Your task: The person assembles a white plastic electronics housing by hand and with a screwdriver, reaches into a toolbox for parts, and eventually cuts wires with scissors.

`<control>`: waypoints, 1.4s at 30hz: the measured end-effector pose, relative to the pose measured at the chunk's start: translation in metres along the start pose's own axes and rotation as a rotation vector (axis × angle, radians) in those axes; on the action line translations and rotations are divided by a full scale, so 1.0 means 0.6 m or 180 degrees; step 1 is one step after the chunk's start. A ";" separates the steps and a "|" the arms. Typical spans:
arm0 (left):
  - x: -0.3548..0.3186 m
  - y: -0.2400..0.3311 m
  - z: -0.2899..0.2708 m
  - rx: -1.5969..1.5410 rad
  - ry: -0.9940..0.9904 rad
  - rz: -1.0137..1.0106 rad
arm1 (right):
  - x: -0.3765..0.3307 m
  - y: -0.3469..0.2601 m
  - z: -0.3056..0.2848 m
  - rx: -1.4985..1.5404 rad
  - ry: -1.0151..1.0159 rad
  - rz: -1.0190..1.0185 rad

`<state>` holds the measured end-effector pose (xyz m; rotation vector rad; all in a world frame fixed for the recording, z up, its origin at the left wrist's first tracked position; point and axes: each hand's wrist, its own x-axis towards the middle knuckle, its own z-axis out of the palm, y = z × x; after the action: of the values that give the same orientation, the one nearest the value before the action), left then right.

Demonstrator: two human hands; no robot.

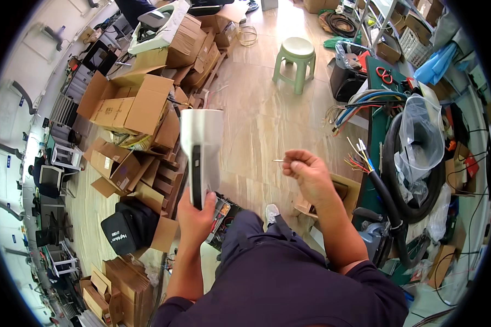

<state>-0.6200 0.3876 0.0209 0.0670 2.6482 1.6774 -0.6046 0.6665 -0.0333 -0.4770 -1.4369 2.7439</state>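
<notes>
My left hand (pixel 197 215) is wrapped round the lower end of a white handheld device (pixel 203 128), which stands roughly upright. A black strip runs down its near side; I cannot tell its exact kind. To the right, my right hand (pixel 308 171) is raised over the floor, thumb and fingers pinched together. From its fingertips a small thin pale piece (pixel 279 161) sticks out toward the left, too small to name. The two hands are apart, and the thin piece does not touch the white device.
Open cardboard boxes (pixel 126 103) and a black bag (pixel 128 224) lie at the left. A green stool (pixel 295 61) stands ahead. On the right, a green-topped bench (pixel 377 82) carries red-handled scissors (pixel 384 75), a thick black cable (pixel 384 196) with bared coloured wires, and a clear plastic bin (pixel 420 133).
</notes>
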 end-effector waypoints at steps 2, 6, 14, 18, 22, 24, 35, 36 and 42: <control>0.029 0.003 0.011 0.0386 -0.0065 0.0371 | 0.012 -0.041 0.011 0.0003 -0.0013 -0.0302; 0.101 0.025 0.052 0.0523 -0.0402 0.0516 | 0.038 -0.117 0.058 -0.0661 -0.0244 -0.1055; 0.316 0.032 0.127 0.0445 -0.0837 0.1383 | 0.193 -0.194 0.133 -0.3095 0.0139 -0.2373; 0.474 0.038 0.145 0.0476 -0.1213 0.1648 | 0.309 -0.214 0.159 -0.3296 0.0475 -0.2505; 0.605 0.039 0.157 0.0532 -0.1284 0.1834 | 0.398 -0.244 0.189 -0.2957 0.0850 -0.2382; 0.659 0.048 0.170 0.0518 -0.1454 0.1811 | 0.439 -0.252 0.190 -0.2822 0.0943 -0.2284; 0.864 0.108 0.335 0.0716 -0.1549 0.2418 | 0.625 -0.356 0.090 -0.3028 0.1211 -0.2363; 0.879 0.120 0.356 0.0739 -0.1514 0.2459 | 0.641 -0.372 0.074 -0.3192 0.1211 -0.2449; 0.961 0.185 0.464 0.0766 -0.1566 0.2534 | 0.743 -0.468 -0.011 -0.3686 0.0986 -0.2699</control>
<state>-1.1843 0.7095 0.0125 1.4781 2.5237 1.1725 -1.0654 0.8995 0.0716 -0.1609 -2.2573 1.0081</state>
